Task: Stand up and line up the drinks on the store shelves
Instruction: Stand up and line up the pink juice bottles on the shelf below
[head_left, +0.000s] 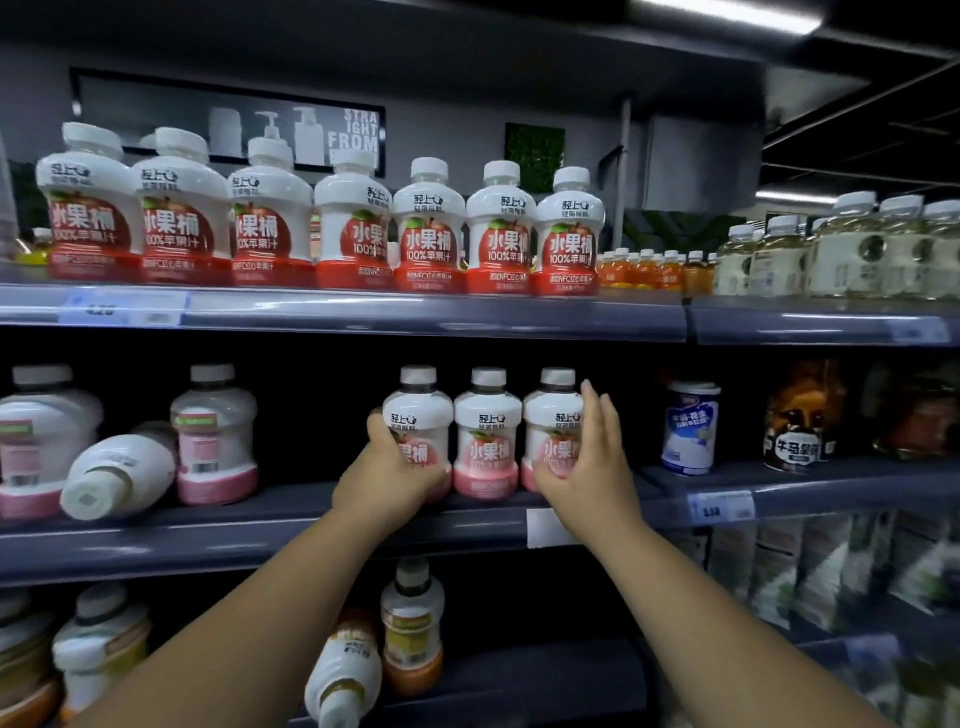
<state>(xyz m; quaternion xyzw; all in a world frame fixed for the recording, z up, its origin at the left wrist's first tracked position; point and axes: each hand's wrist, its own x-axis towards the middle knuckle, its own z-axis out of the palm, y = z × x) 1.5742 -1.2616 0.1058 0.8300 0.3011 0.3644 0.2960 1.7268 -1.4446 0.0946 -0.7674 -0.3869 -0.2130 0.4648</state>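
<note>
Head view: pink bottles (487, 431) between left hand (387, 470) and right hand (589, 462).

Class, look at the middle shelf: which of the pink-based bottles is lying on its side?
The bottle near the left end, tipped over between two upright neighbours. The other five pink-based bottles all stand upright.

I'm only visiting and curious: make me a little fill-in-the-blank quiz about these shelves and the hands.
The front row of red bottles on the top shelf numbers ___.
The left hand grips the ___ of three upright pink bottles.
The right hand touches the ___ of those three.
Farther left, a fallen bottle lies on its ___.
Missing words: seven; leftmost; rightmost; side.
</note>
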